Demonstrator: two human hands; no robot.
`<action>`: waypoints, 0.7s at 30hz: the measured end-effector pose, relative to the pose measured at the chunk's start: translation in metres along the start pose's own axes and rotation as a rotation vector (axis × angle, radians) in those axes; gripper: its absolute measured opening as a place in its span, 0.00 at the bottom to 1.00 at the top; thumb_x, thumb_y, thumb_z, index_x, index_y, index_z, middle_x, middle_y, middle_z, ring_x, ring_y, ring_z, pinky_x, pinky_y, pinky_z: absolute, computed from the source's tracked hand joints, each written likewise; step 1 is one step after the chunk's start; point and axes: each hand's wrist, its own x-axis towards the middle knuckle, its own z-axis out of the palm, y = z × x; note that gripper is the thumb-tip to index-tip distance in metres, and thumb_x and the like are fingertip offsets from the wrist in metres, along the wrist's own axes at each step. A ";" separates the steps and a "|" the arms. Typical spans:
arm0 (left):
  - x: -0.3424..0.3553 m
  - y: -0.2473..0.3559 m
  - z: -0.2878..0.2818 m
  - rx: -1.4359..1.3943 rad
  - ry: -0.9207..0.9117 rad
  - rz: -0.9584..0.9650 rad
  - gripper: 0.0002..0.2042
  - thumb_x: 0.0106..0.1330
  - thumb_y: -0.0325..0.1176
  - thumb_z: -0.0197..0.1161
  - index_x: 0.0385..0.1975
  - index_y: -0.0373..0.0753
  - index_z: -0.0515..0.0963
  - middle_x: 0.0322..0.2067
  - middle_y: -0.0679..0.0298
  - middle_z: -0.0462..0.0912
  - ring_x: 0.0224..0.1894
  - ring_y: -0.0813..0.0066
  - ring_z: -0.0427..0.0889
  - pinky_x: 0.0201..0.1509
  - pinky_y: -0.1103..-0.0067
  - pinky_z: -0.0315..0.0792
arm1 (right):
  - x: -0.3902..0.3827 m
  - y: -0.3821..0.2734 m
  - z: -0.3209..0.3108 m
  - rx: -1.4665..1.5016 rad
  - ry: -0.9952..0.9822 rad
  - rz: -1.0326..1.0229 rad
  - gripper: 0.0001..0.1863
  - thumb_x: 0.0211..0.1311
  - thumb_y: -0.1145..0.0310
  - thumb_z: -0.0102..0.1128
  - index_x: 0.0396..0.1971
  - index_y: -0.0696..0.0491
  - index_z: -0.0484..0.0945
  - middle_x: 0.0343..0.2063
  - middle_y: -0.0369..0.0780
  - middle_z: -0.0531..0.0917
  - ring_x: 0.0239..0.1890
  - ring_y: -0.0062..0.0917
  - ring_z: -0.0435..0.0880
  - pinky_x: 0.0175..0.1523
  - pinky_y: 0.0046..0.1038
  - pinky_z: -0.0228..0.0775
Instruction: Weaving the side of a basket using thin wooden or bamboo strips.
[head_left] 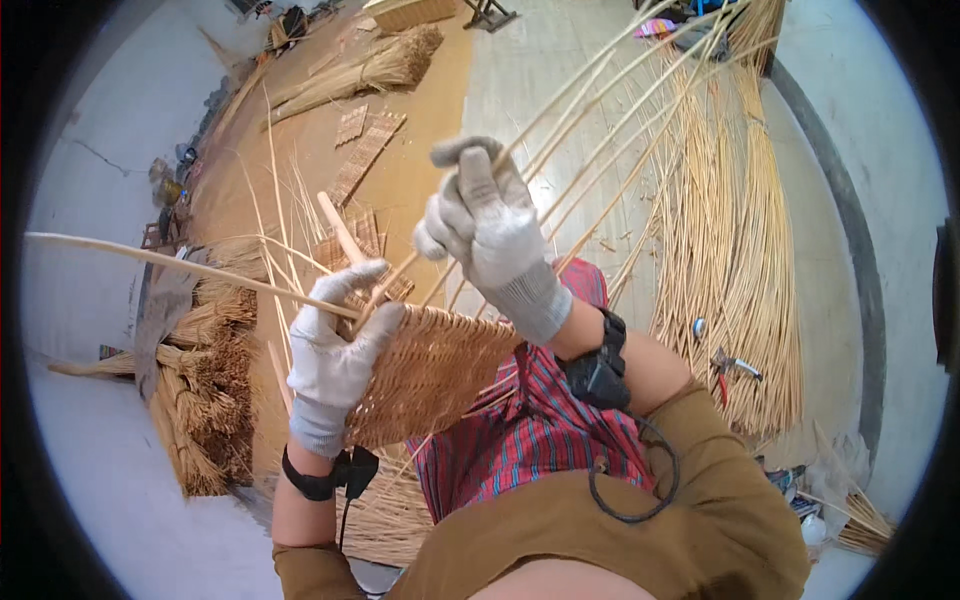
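Here, the left hand grips the weave, the right hand a rod; sharp bending could crack it.

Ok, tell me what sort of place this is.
Likely a wickerwork workshop: a partly woven panel held in the gloved left hand, long pale stalks lying at right, stacked bundles at left.

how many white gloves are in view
2: one on the left hand, at a corner of the woven panel; one on the right hand, above it in the picture. Others could be hidden.
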 end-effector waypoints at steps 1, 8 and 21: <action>0.000 0.000 -0.001 0.057 0.019 -0.007 0.21 0.61 0.29 0.73 0.54 0.37 0.79 0.52 0.57 0.79 0.51 0.74 0.79 0.53 0.75 0.75 | -0.001 0.003 -0.003 -0.024 0.034 0.012 0.15 0.79 0.53 0.46 0.48 0.49 0.72 0.13 0.29 0.61 0.12 0.16 0.59 0.22 0.27 0.64; 0.011 -0.007 -0.007 0.179 0.000 0.245 0.18 0.61 0.32 0.72 0.51 0.38 0.80 0.58 0.53 0.76 0.55 0.67 0.77 0.57 0.72 0.73 | 0.001 0.009 -0.008 -0.041 -0.028 -0.027 0.13 0.79 0.56 0.45 0.47 0.50 0.72 0.13 0.29 0.61 0.12 0.16 0.60 0.22 0.28 0.66; 0.036 0.003 -0.024 0.136 -0.424 0.150 0.05 0.66 0.28 0.62 0.36 0.37 0.74 0.27 0.68 0.72 0.29 0.81 0.70 0.34 0.80 0.67 | 0.021 0.009 -0.013 -0.074 0.020 0.164 0.15 0.79 0.55 0.47 0.46 0.52 0.72 0.14 0.29 0.64 0.13 0.16 0.62 0.22 0.27 0.69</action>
